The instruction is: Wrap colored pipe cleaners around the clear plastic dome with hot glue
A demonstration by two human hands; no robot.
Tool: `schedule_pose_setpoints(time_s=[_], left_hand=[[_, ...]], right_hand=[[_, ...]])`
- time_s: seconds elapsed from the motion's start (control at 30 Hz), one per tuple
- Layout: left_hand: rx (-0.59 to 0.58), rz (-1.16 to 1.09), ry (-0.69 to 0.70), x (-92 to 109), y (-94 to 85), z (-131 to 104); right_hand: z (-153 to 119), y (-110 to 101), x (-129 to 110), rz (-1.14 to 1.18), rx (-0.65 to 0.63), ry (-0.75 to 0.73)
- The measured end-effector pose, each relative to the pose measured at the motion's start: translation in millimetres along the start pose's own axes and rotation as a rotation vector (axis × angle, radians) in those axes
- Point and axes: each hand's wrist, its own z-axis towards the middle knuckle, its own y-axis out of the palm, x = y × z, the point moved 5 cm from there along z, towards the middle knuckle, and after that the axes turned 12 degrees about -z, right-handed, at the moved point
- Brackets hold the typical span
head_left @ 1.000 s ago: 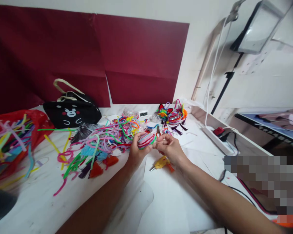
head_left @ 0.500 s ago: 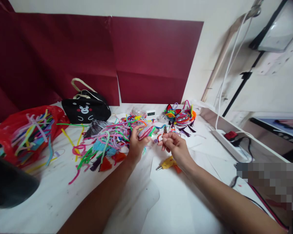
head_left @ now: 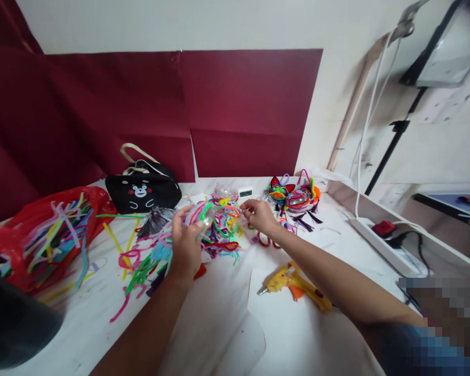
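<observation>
My left hand (head_left: 187,249) is closed around a clear ball wrapped in pink and green pipe cleaners (head_left: 199,213), above the left part of the pile. My right hand (head_left: 260,215) is to the right, its fingertips pinched together at the pile's edge; whatever they hold is too small to make out. Coloured pipe cleaners (head_left: 135,277) lie heaped under and around my left hand. Red loops that look like scissor handles (head_left: 263,242) show just below my right hand. A yellow glue gun (head_left: 295,282) lies on white paper under my right forearm.
A red plastic bag (head_left: 18,219) full of pipe cleaners and a black pouch (head_left: 141,194) stand at the left. Finished-looking wrapped balls (head_left: 297,199) sit at the back right, near a small digital clock (head_left: 245,194). A power strip (head_left: 386,248) runs along the right edge.
My left hand has moved left with the wrapped ball. My right hand has shifted slightly left and up, and the dark-tipped thing at its fingers no longer shows there. The view has tilted up.
</observation>
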Motion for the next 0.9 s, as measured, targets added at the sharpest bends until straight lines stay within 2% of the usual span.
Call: schedule_pose_setpoints(time_s=[0.13,0.2,0.33,0.43,0.6,0.73,0.9], left_hand=[[-0.092,0.122,-0.179,-22.1,-9.2,-26.5],[-0.127,0.15,-0.222,-30.6,-14.1,-34.5],[-0.193,0.148,-0.256,-41.5,-20.6,-37.1],[-0.215,0.148,-0.262,-45.2,-23.7,-35.0],[-0.22,0.158,-0.269,-46.1,-26.3,-33.6],[-0.236,0.134,-0.268,-46.2,-27.4,-35.0],[-0.231,0.16,-0.264,-49.0,-30.9,-34.5]], right_hand=[[26.7,11.6,-11.4,-0.148,-0.034,-0.115],[36.5,16.7,-18.9,-0.196,-0.06,-0.202],[50.1,29.0,-35.8,-0.227,-0.173,-0.424],[57.5,37.7,-42.8,-0.205,-0.229,-0.499],[72.1,39.4,-40.2,-0.067,-0.202,-0.425],[86.3,24.4,-32.6,0.149,-0.125,-0.257],[97.0,3.1,-31.4,0.48,-0.088,-0.068]])
